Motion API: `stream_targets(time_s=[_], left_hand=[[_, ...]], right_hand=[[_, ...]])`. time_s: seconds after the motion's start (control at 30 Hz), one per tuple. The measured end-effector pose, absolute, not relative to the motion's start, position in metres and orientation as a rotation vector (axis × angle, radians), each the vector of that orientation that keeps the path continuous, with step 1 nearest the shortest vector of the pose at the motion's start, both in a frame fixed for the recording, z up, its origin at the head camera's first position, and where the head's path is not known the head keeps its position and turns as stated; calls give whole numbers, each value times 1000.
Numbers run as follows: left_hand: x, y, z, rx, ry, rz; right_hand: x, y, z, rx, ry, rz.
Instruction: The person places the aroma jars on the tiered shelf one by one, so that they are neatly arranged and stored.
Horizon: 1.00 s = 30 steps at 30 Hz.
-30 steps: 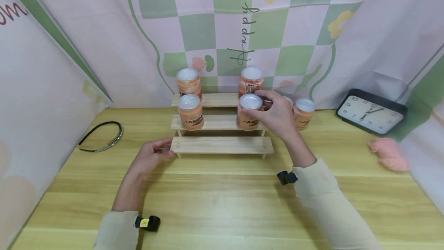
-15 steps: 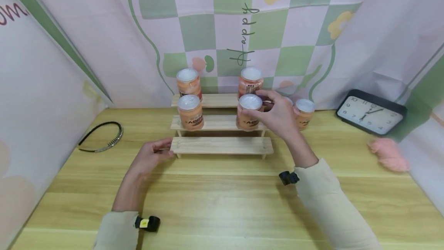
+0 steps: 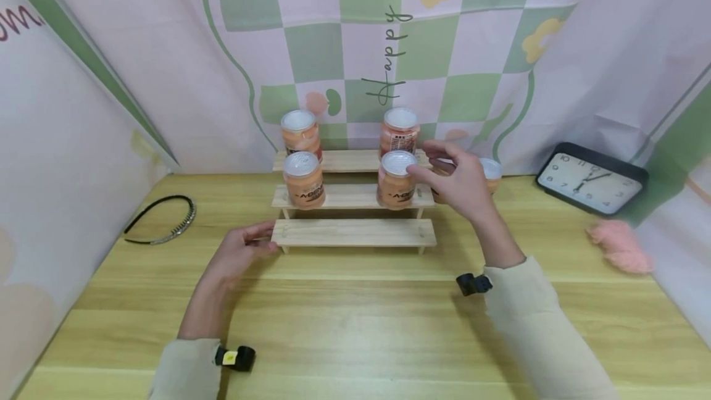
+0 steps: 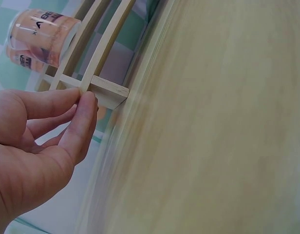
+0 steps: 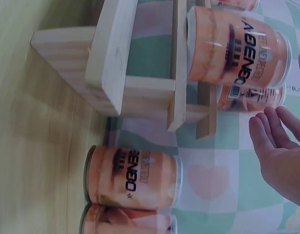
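A three-step wooden rack (image 3: 353, 233) stands on the table. My left hand (image 3: 239, 255) pinches the left end of its lowest board between thumb and fingers, as the left wrist view shows. On the middle step are two orange labelled cans with pale lids, a left can (image 3: 304, 187) and a right can (image 3: 397, 187). The top step holds another pair, a left can (image 3: 301, 137) and a right can (image 3: 400, 136). My right hand (image 3: 462, 185) is beside the right middle can, fingers spread. In the right wrist view its fingers (image 5: 261, 139) are apart from that can (image 5: 237, 46).
Two more cans stand on the table right of the rack, a nearer-in can (image 5: 133, 178) and an outer can (image 3: 492, 171), partly behind my right hand. A black headband (image 3: 166, 220) lies left; a clock (image 3: 591, 178) and pink fluffy item (image 3: 621, 245) lie right. A curtain (image 3: 311, 54) hangs behind.
My right hand has let go of the right can on the middle step and moved slightly to the right. The left hand stays at the rack's end.
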<state>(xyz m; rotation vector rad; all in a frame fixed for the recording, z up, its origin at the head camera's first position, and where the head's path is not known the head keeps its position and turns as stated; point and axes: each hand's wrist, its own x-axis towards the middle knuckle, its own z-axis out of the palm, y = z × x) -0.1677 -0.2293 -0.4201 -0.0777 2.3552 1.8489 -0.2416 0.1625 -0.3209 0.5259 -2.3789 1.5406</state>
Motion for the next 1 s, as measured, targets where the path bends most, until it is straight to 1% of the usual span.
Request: stream_targets(time_s=[0.3,1.0], left_hand=[[-168,-228,-419,-67,2358,1844],[-166,-228,-416,-41,2353,1879]], right_hand=[[-247,187,-326,466,-2374,1527],[-269,238,-346,180,-2399,1442]])
